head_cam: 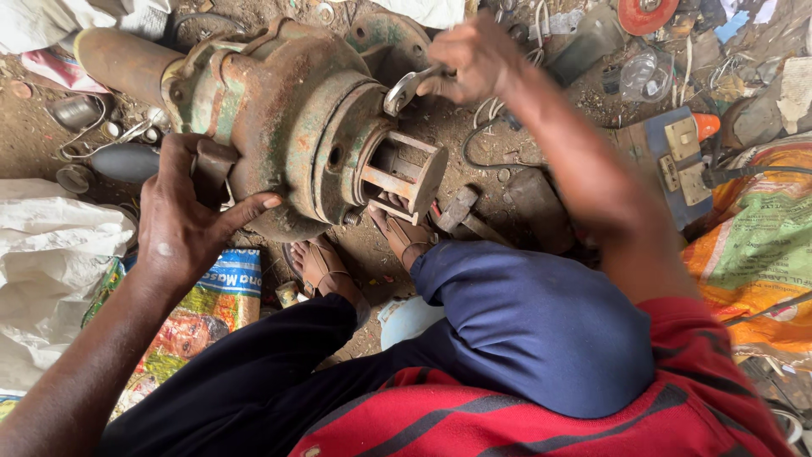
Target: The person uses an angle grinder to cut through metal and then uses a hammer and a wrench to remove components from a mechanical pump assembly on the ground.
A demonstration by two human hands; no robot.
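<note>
Rust covers the big round cast-iron pump housing [288, 127], green paint showing in patches, which lies on its side on the dirt floor at the centre far from the person, its open square-framed shaft end [406, 173] pointing right. Nearer, the person's bent legs in dark blue trousers [524, 322] fill the middle, with sandalled feet [326, 267] set just under the housing. At the left lies a white plastic sack [51, 262], and beside it a printed yellow and blue bag [211, 309]; at the right edge sits an orange and green woven sack [761, 245], with a blue board carrying beige wall sockets [677, 156] far of it. The left hand [182, 220] is spread wide, palm and fingers pressed against the housing's near left flank. The right hand [478, 55] is closed around the handle of a silvery steel open-ended spanner [406, 89], whose head touches the housing's upper right rim. A small hammer [461, 211] lies on the ground just right of the shaft end.
</note>
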